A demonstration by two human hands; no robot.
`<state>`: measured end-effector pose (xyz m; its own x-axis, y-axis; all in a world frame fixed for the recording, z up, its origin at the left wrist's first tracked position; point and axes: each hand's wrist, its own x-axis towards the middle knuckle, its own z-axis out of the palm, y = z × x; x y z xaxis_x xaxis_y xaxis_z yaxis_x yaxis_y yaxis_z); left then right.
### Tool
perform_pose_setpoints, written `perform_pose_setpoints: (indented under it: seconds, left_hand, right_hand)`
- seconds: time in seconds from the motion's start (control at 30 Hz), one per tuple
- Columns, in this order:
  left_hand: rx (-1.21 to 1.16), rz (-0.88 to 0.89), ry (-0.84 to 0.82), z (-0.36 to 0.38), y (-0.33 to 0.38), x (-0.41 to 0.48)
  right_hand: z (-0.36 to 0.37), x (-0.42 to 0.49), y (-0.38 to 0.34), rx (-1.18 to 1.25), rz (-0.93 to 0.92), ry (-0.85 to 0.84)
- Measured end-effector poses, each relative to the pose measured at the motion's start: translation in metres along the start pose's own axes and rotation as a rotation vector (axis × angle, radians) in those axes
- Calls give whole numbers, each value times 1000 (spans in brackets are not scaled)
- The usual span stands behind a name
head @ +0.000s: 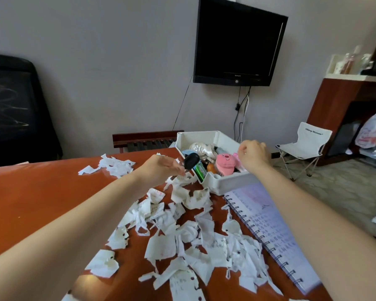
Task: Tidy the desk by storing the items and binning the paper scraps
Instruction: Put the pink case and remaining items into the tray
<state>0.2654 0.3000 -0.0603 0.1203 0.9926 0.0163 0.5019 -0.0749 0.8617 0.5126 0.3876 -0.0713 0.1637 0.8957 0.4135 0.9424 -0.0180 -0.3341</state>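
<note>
Well, risk: I see the black item (191,161) pinched only at its lower end. A loose pinch could drop it among the paper scraps (182,235), short of the white tray (217,137).
Axis: the long axis runs lower left to upper right, rounded end toward the tray.
Left hand (161,168): fingertips hold the item at centre frame, by the tray's left edge.
Right hand (253,155): fingers curled over the tray's right side — whether they hold anything I cannot tell.
</note>
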Motion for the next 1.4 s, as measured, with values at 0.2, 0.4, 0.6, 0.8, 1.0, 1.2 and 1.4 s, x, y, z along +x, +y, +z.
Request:
perform_pose_setpoints:
  seconds: [0.2,0.4,0.6,0.8,1.0,1.2,1.4]
  left_hand:
    - [-169,-72,99,26,19,20]
    - [-334,6,209,53,27,35]
    - [-448,-4,361,63,19,52]
    - [-156,134,210,70,5,55]
    - [-55,261,52,81,-18,51]
    - [-31,253,43,79,-18,52]
    - [32,302,103,62,-10,40]
  right_hand:
    - [-9,-20,-51,701,-177,-300]
    - [-5,-18,-76,803,-240,-272]
    - [-8,5,-77,827,-130,-394]
    - [10,39,-71,607,-89,-269]
    - [58,45,-55,175,-36,-264]
    - [69,44,-52,-45,-36,-187]
    - [49,32,-62,-42,-85,-188]
